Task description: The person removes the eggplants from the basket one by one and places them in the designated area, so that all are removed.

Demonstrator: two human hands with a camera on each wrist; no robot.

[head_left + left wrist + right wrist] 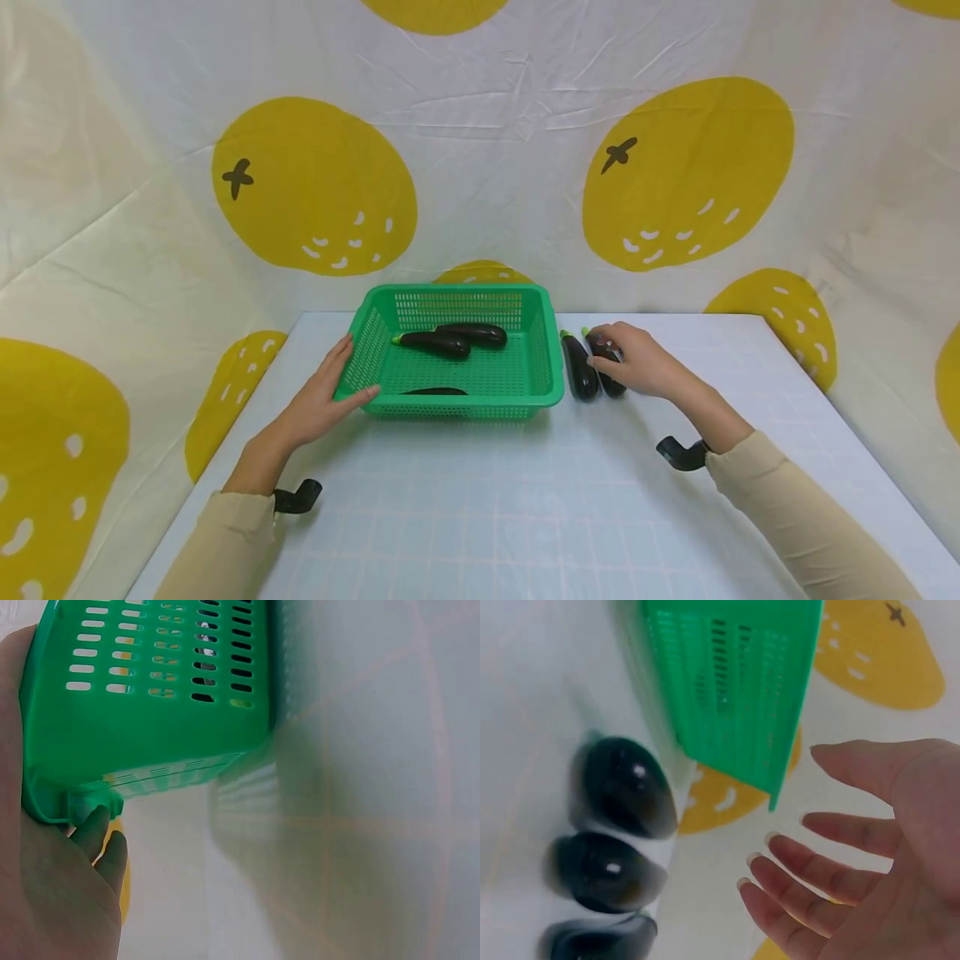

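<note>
A green plastic basket (465, 401) stands at the far middle of the table. Two dark eggplants (480, 335) overlap inside it, and a third (437, 391) shows partly behind the front wall. My left hand (318, 406) grips its front left corner, thumb over the front rim; in the left wrist view fingertips (94, 832) curl under the rim. Over the eggplants right of the basket hovers my right hand (637, 360), fingers spread and relaxed in the right wrist view. One eggplant (579, 367) lies beside the basket, another (611, 385) partly under the hand. The right wrist view shows three eggplants (611, 871) in a row.
The white table (480, 508) has a faint grid pattern. A pale cloth (517, 192) with large yellow fruit prints hangs behind the table and at both sides. Dark wrist cameras (298, 497) sit on both wrists, by the beige sleeves.
</note>
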